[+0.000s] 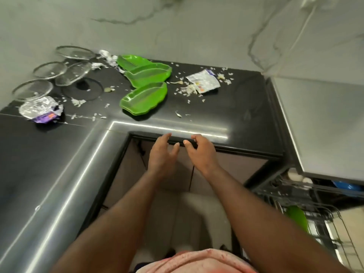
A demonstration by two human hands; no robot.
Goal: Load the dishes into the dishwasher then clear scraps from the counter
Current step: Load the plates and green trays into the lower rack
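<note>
Both reach forward: left hand (161, 154) and right hand (201, 152) side by side at the bench (236, 115) edge. The fingers (166, 137) are loosely spread, slightly curled, holding nothing. Beyond the fingers, a little left: green dishes (143, 98) on the bench. Farther beyond, well left: glass lids (49, 69). Beyond the fingers, left and right: scattered scraps (189, 88). Low to the right of the fingers: dishwasher rack (315, 213), holding a green dish (297, 217).
</note>
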